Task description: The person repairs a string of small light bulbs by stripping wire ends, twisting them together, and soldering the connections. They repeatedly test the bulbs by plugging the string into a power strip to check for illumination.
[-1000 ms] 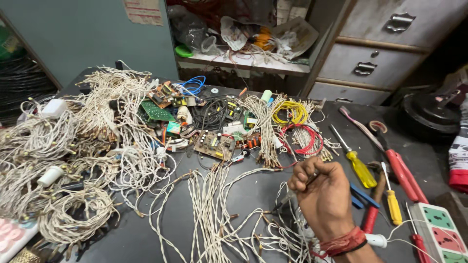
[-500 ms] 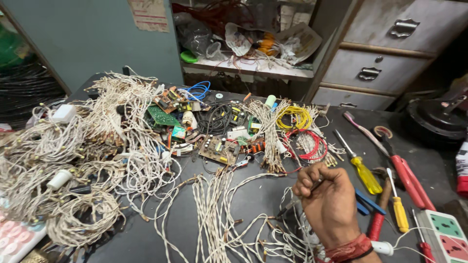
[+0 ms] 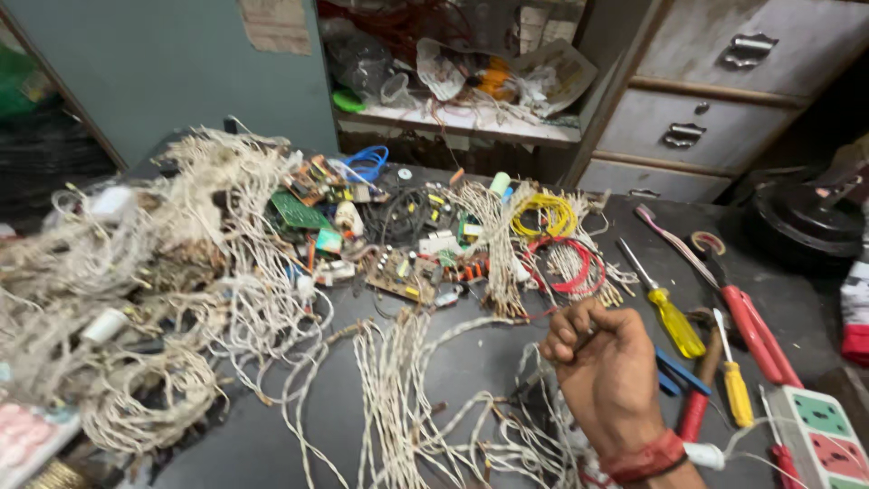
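Since the earlier frame the right hand (image 3: 605, 373) has drifted a little toward the near edge of the table, and the view has swung slightly so the yellow screwdriver sits closer to it; the fist looks the same as before. Its fingers (image 3: 572, 328) are curled together into a closed fist, back of the hand toward the camera, and they appear to be clamped on strands of the white wires (image 3: 398, 398), though the grip itself is hidden behind the knuckles. A red band (image 3: 644, 460) circles the wrist. The left hand is out of view.

Those white wires lie in loose long strands on the dark table (image 3: 471, 358), running from the middle of the table toward the near edge and passing under and just left of the fist. A much larger tangled heap of white cord (image 3: 154, 281) fills the left side. Behind the hand, in the middle of the table, sit a brown circuit board (image 3: 401, 276), a green circuit board (image 3: 294, 213), a yellow wire coil (image 3: 543, 215), a red wire coil (image 3: 570, 265) and a blue wire loop (image 3: 367, 163).

Right of the fist lie a yellow-handled screwdriver (image 3: 665, 308), a smaller yellow screwdriver (image 3: 733, 385), red-handled pliers (image 3: 747, 321) and a blue-handled tool (image 3: 679, 373) just beside the wrist. A white power strip (image 3: 819, 435) with green and red panels lies at the near right corner. Grey metal drawers (image 3: 715, 100) stand behind the table
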### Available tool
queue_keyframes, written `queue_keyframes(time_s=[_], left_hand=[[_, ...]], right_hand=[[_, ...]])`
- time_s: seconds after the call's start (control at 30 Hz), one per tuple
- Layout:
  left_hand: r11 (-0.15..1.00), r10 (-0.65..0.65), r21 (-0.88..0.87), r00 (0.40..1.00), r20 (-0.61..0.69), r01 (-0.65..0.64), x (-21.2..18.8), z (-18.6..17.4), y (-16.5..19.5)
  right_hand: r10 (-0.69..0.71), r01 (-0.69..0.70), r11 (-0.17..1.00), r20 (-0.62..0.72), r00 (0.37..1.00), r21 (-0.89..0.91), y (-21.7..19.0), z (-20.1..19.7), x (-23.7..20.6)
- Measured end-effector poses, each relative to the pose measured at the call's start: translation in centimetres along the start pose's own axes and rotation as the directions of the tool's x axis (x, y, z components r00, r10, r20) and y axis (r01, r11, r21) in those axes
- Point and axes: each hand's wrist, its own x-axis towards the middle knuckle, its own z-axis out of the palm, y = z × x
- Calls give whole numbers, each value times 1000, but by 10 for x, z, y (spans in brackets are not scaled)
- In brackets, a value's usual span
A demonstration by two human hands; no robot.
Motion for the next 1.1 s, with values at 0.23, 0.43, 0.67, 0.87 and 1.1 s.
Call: queue_keyframes(time_s=[0.23, 0.43, 0.67, 0.87, 1.1], left_hand=[[972, -26, 188, 862, -507, 140, 51, 27, -30], [956, 153, 293, 803, -576, 28, 76, 43, -46], [919, -26, 318, 841, -541, 233, 88, 47, -61], [864, -89, 380, 844, -530, 330, 99, 54, -76], [829, -85, 440, 856, -510, 345, 109, 60, -87]], right_hand=[[-12, 12, 1000, 24, 1000, -19, -2, 0, -6], [-22, 24, 998, 40, 999, -52, -4, 0, -10], [-40, 44, 997, 55, 998, -58, 0, -1, -9], [-35, 39, 996, 43, 998, -84, 1, 0, -8], [-42, 46, 995, 53, 998, -84, 1, -3, -8]])
